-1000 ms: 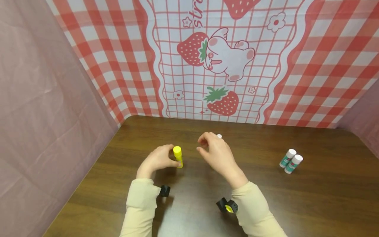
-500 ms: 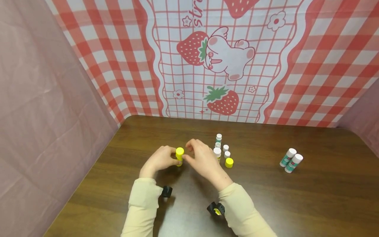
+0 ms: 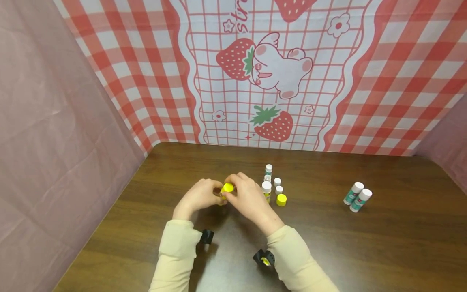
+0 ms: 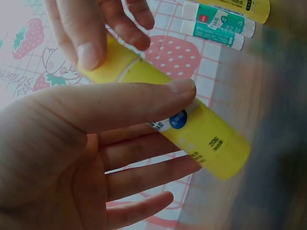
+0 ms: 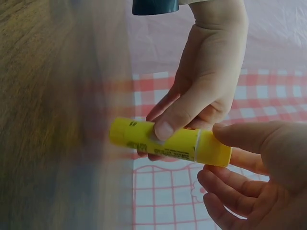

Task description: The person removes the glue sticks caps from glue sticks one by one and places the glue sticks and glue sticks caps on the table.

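Gripping the yellow glue stick [image 5: 176,145] over the worktop [image 3: 365,251] with the left hand [image 3: 198,197] and now pinching its cap [image 5: 211,150] (seemingly seated) with the right hand [image 3: 249,199], after only nearing it moments ago, so probably controlling both ends.

The left hand [image 5: 206,93] grips a yellow glue stick [image 5: 177,148] while the right hand [image 5: 280,175] pinches its cap [image 5: 212,149].

Just below centre in the head view, fingers [image 3: 232,178] hide much of the yellow glue stick [image 3: 228,187]; the bottom edge crops both sleeves [image 3: 176,251]; at right, green labels [image 3: 351,197] are too small to read
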### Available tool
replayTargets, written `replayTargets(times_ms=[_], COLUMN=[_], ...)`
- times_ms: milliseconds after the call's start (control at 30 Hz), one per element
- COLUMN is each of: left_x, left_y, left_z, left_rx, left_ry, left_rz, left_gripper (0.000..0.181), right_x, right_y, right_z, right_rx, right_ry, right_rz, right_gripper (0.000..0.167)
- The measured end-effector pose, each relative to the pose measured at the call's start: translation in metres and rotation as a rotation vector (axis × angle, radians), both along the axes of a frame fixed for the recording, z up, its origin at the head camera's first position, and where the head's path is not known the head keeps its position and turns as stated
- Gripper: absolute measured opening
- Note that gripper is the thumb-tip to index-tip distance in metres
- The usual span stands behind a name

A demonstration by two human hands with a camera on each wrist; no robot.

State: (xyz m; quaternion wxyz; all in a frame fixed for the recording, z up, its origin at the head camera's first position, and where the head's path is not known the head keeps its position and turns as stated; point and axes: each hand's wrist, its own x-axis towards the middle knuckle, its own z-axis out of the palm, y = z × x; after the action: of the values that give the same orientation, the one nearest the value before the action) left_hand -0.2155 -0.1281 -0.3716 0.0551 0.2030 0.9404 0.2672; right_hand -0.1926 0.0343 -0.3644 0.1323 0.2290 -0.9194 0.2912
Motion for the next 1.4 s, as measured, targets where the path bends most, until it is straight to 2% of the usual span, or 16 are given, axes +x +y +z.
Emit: replayTargets(times_ms=[333, 467, 633, 800, 967, 1133, 1400], left_x=[0.003, 0.005, 0.007, 0.011, 0.012, 0.013, 0.013], left_y=[0.001, 0.005, 0.009, 0.015, 0.021, 0.025, 0.029], left_z=[0.005, 0.009, 0.015, 0.02, 0.021, 0.022, 0.021], left_rx=[0.045, 0.046, 0.041, 0.051, 0.07, 0.109, 0.122], left_ry=[0.022, 0.033, 0.087, 0.176, 0.268, 0.29, 0.329], left_rz=[0.005, 0.041, 0.072, 0.062, 0.044, 0.035, -0.003], left_gripper=[0.02, 0.022, 0.025, 0.025, 0.025, 0.025, 0.027], right_x=[0.004, 0.006, 0.008, 0.011, 0.011, 0.01, 0.009], right_y=[0.01, 0.016, 0.023, 0.031, 0.039, 0.048, 0.061], right_z=[0.004, 0.004, 0.003, 0.003, 0.003, 0.002, 0.002], right_rx=[-0.042, -0.092, -0.168, -0.231, -0.294, -0.348, -0.347], right_ry=[-0.043, -0.079, -0.098, -0.111, -0.086, -0.056, -0.032], right_rz=[-0.009, -0.015, -0.014, -0.03, -0.028, 0.004, 0.025], right_gripper=[0.022, 0.023, 0.026, 0.03, 0.027, 0.027, 0.029])
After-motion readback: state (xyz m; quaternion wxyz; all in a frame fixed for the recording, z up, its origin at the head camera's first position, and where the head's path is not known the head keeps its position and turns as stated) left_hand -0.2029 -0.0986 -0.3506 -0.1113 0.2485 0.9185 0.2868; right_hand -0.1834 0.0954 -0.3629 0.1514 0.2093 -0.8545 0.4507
